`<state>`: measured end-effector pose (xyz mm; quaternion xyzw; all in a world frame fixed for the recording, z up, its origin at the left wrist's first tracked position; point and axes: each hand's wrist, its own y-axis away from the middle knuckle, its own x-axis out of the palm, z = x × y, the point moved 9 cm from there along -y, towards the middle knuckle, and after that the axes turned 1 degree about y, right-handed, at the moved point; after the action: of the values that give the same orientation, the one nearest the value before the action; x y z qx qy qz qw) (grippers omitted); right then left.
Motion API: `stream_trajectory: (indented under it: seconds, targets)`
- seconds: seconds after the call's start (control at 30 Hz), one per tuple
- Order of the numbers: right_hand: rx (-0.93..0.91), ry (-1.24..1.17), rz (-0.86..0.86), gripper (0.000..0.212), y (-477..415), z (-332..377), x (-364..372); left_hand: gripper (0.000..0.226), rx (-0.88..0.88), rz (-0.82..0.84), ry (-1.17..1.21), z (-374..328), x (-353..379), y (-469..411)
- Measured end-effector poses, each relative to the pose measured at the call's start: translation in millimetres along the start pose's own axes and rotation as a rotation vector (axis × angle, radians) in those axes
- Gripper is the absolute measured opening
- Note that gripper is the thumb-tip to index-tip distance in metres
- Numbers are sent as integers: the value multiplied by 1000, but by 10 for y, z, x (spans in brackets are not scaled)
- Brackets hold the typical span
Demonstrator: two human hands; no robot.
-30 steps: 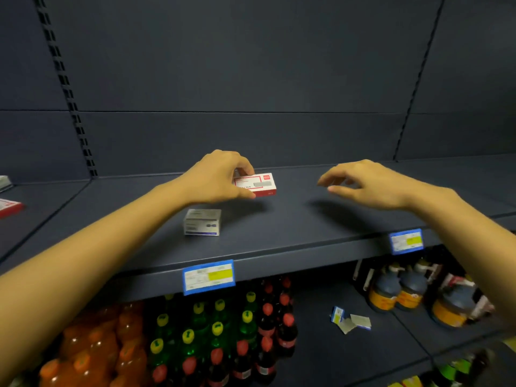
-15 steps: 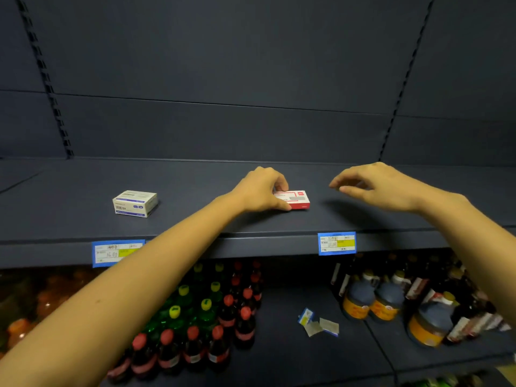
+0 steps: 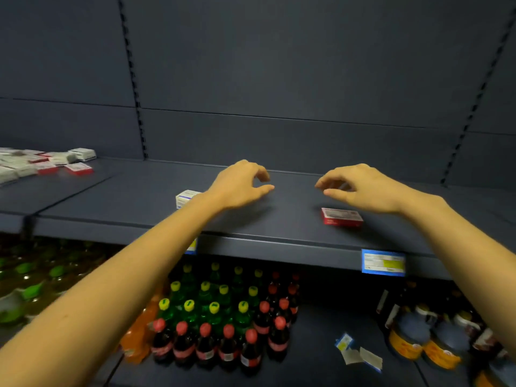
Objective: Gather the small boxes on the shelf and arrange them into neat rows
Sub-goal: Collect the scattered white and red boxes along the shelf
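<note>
Shelf (image 3: 279, 219) carries two loose boxes (image 3: 342, 217) (image 3: 184, 197), a perhaps ten-box pile (image 3: 42, 163); both hands (image 3: 240, 184) (image 3: 360, 188) slack, empty.

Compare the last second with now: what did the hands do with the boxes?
The left hand carried the red box rightward, set it near the front edge of the shelf and let go; it now hovers empty to the box's left. The right hand stayed empty; the white box stayed put.
</note>
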<state>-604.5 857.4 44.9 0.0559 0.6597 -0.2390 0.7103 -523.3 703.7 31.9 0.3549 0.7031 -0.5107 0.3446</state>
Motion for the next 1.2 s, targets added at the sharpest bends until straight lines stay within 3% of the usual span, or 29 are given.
stream_trajectory:
  seconds: [0.3,0.6,0.9,1.2]
  targets:
    - [-229,13,32,28,-778,1313,344,34,-267,-79,-171,1340,-943,891]
    - [-367,-42,58,30,-1522,2785,763,35,-407,-66,-296,2564,-1827,1850]
    - [-386,-64,77,30,-2146,4040,1171,34,-455,-45,-348,3574,-2443,2507]
    - [-243,51,68,36,-2901,4403,1503,36,-438,-52,-328,4263,-2610,2500]
